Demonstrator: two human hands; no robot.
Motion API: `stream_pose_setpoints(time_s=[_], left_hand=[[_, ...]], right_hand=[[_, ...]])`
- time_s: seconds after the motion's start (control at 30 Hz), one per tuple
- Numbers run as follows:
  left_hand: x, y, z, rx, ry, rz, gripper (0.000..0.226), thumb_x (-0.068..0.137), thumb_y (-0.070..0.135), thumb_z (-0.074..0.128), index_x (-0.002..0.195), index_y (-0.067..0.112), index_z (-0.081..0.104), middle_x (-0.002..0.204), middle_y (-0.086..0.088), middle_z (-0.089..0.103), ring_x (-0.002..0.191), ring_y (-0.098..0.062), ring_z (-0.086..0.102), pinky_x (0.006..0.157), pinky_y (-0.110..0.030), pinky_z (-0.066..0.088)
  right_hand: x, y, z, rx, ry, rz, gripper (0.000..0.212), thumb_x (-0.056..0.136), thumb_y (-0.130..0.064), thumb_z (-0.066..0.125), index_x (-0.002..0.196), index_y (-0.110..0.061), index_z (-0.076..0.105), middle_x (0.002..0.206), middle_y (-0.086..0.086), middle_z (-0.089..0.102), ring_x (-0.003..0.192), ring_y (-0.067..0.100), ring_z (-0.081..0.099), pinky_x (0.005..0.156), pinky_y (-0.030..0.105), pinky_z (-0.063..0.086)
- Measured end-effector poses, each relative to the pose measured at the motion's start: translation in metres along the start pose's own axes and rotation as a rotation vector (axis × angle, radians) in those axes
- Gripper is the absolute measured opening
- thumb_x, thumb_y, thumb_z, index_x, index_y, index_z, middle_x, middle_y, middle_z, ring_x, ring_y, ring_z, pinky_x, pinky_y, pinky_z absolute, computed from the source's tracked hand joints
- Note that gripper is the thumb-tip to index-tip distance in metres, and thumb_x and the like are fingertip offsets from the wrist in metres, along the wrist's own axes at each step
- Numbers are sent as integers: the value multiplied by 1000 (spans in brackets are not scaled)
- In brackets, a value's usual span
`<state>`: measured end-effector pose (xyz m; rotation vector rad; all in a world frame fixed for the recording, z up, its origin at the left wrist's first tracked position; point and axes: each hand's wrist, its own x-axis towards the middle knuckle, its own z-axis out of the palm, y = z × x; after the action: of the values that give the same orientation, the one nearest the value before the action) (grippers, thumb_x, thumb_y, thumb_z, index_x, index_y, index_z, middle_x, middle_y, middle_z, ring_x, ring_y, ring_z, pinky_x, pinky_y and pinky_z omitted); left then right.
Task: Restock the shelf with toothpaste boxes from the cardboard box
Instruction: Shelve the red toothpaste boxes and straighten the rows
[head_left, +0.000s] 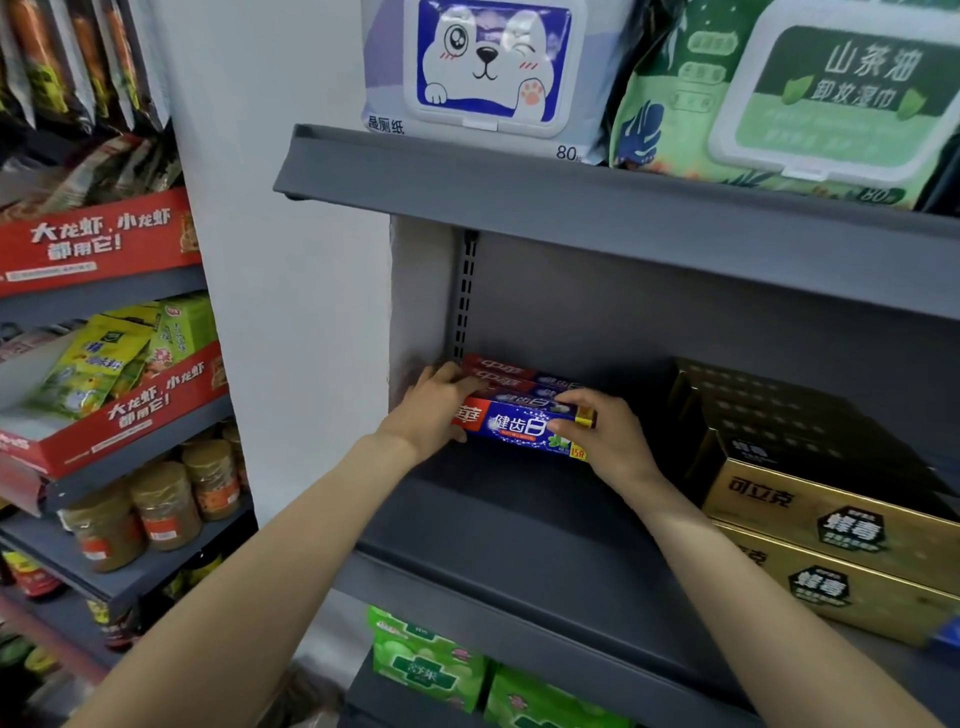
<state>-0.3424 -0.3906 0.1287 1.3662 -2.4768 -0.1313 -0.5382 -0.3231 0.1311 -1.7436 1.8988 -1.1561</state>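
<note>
A red and blue toothpaste box (514, 427) lies lengthwise at the back left of the dark grey shelf (498, 525). My left hand (434, 410) grips its red left end. My right hand (605, 441) grips its right end by the yellow tip. Behind it, more toothpaste boxes (511, 379) of the same kind lie in a row against the back wall. The cardboard box is out of view.
Gold boxes (810, 499) are stacked on the right of the same shelf. Wet-wipe packs (493, 67) sit on the shelf above, green packs (431, 665) on the one below. A neighbouring rack (104, 415) at left holds snacks and jars.
</note>
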Motion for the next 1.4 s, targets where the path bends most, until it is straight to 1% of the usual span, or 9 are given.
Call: stream_pose_setpoints(time_s=[0.17,0.4,0.5,0.6,0.7,0.87,1.1,1.27,1.4], left_hand=[[-2,-10,10,-39,-14,40,62,87,7,61,143,21,37,151,-5,31,137,-28,28,115,-33,19],[-3,5,9,-3,12,12,54,95,15,52,145,18,34,152,-8,29,139,-28,27,115,-35,21],[-11,16,9,-53,61,-108,55,93,11,53,144,16,34,151,-13,25,138,-36,26,113,-40,25],[-27,28,4,-203,122,-235,55,91,8,56,141,13,35,148,-18,23,134,-37,31,110,-40,32],[-53,38,1,-185,210,-181,49,89,11,57,136,11,42,139,-17,37,123,-36,42,102,-41,39],[-118,67,-6,-31,230,-72,35,90,17,51,125,14,52,123,-11,56,114,-31,52,91,-42,45],[-253,81,0,-12,210,-104,27,94,22,46,117,14,57,112,-6,63,105,-28,57,78,-37,46],[-349,65,8,-126,132,-289,24,93,31,50,110,18,61,98,3,68,92,-21,63,72,-35,52],[-409,31,21,-112,15,-460,22,95,29,48,107,18,62,97,-1,68,92,-25,62,68,-36,50]], right_hand=[[-11,5,13,-439,25,-57,41,87,-23,64,127,-14,56,132,5,48,124,20,44,99,31,39],[-18,-6,18,-650,16,-44,39,93,-24,56,130,-13,51,132,4,46,122,23,47,95,35,45],[-22,-7,20,-709,-26,-33,40,94,-13,51,134,-12,45,136,6,41,123,26,46,96,37,44],[-30,-9,17,-671,-69,-17,53,93,-4,48,143,-16,34,147,5,32,132,27,37,106,36,36],[-55,-18,11,-570,-75,-27,53,95,-7,44,146,-17,31,152,3,27,138,26,28,113,35,28],[-133,-38,7,-409,-14,-163,36,94,-7,42,127,-15,55,129,7,55,117,26,52,97,40,43],[-246,-63,30,-261,-152,-180,31,93,-8,43,117,-15,62,116,10,62,110,29,56,90,41,46],[-311,-81,71,-154,-285,-143,28,92,-12,47,111,-16,67,112,7,68,103,26,61,85,35,49],[-351,-91,120,-97,-444,-113,26,92,-11,46,106,-13,67,106,8,69,98,26,63,81,38,51]])
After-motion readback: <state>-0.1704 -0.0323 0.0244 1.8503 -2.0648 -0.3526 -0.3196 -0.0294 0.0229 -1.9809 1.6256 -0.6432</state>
